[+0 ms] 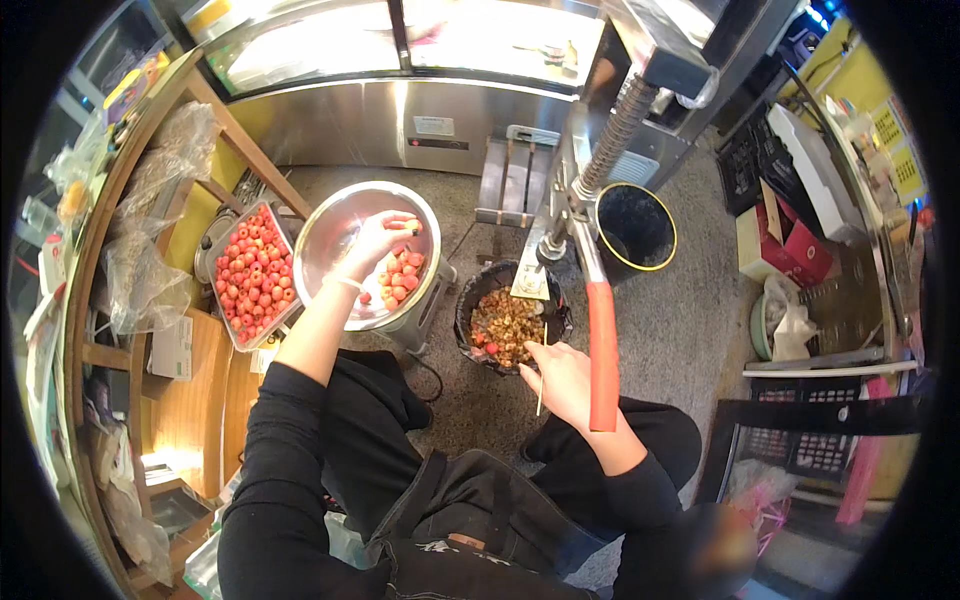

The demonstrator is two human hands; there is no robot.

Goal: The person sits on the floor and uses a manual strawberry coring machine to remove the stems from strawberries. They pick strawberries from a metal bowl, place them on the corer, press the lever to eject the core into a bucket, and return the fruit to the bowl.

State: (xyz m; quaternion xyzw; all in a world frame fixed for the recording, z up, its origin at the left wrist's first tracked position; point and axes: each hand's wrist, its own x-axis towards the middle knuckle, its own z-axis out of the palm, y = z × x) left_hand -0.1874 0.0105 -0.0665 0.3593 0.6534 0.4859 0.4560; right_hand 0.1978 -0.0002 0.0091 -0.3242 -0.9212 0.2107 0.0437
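Observation:
My left hand (377, 238) is over a stainless steel bowl (326, 225), a small red-orange fruit (412, 226) between its fingertips. In the bowl's right side lies a heap of red fruits (400, 279) that look like hawthorns, with one apart near my wrist. My right hand (564, 384) grips a thin wooden stick (545, 334) at the near rim of a bin lined with a black bag (466, 300). Brownish fruit scraps (506, 319) and a few red pieces fill the bin. Beside my right forearm hangs the red handle (603, 352) of a metal lever press.
A clear tub of red fruits (255, 277) stands left of the bowl. The press's spring column (619, 131) rises over the bin. Beyond are a slatted stool (514, 180) and a black bucket with a yellow rim (636, 225). A wooden shelf (169, 97) borders the left; a red box (784, 244) sits right.

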